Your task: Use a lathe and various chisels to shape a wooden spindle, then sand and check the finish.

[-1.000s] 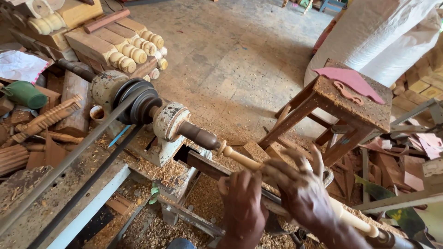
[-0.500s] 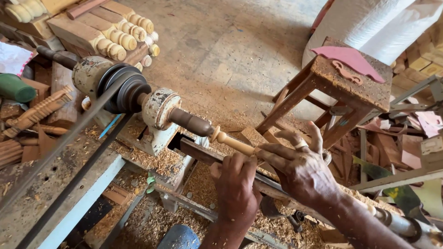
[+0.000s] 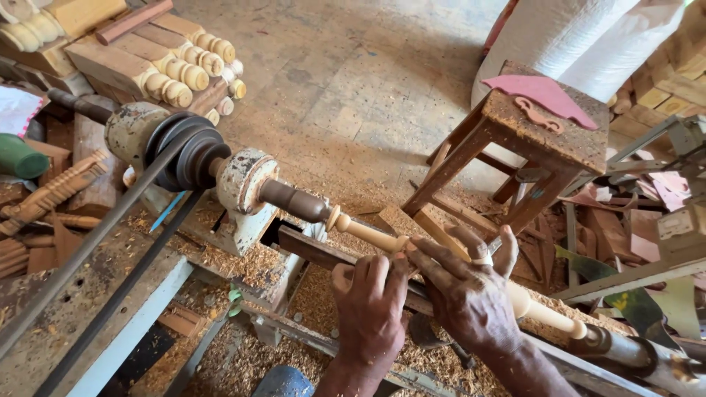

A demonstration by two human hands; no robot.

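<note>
A pale turned wooden spindle (image 3: pixel 368 234) is mounted in a lathe between a rusty white headstock (image 3: pixel 246 184) and the tailstock end (image 3: pixel 625 349). My left hand (image 3: pixel 368 294) is closed in a fist just in front of the spindle, by the dark tool rest bar (image 3: pixel 305 248); what it grips is hidden. My right hand (image 3: pixel 463 290) lies over the spindle, fingers draped around it, with a small white piece (image 3: pixel 482 259) under the fingers.
A black belt (image 3: pixel 110 242) runs from the pulley (image 3: pixel 187 151) down to the left. A wooden stool (image 3: pixel 529 140) with a pink template stands behind the lathe. Stacked turned blanks (image 3: pixel 165 70) lie at the back left, white sacks (image 3: pixel 581 37) at the back right. Sawdust covers the bed and floor.
Both hands stay at the spindle and have slid slightly toward the headstock. The view has shifted a little.
</note>
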